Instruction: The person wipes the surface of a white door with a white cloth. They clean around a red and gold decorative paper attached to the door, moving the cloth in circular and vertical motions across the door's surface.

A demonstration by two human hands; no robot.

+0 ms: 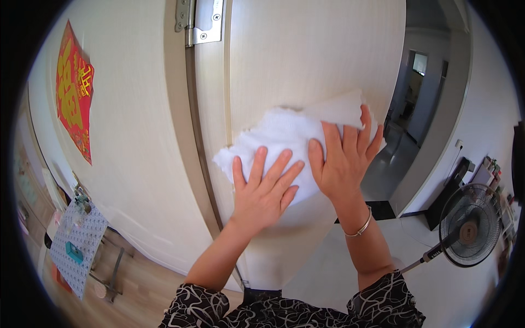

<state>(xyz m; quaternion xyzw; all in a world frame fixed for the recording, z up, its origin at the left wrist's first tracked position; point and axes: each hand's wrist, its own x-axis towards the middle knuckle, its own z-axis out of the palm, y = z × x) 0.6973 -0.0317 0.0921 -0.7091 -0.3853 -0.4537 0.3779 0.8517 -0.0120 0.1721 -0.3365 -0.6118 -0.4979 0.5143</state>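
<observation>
A white cloth [283, 127] with ragged edges lies against a pale wood-grain door [311, 53], held there under both palms. My left hand [262, 197] presses the lower left of the cloth flat, fingers spread. Higher and to the right, my right hand [344, 160] bears on the cloth's right part; a folded flap covers some of its fingertips. A metal bangle [361, 225] circles the right wrist. The door leaf hangs on a steel hinge [205, 33] at the upper left, next to the beige frame [180, 102].
A standing fan [469, 231] is at the right, near a white wall. Past the door's right edge opens a passage [393, 176]. At left, a red paper decoration [74, 94] hangs on the pale wall, and a table with a patterned cover [78, 242] stands below it.
</observation>
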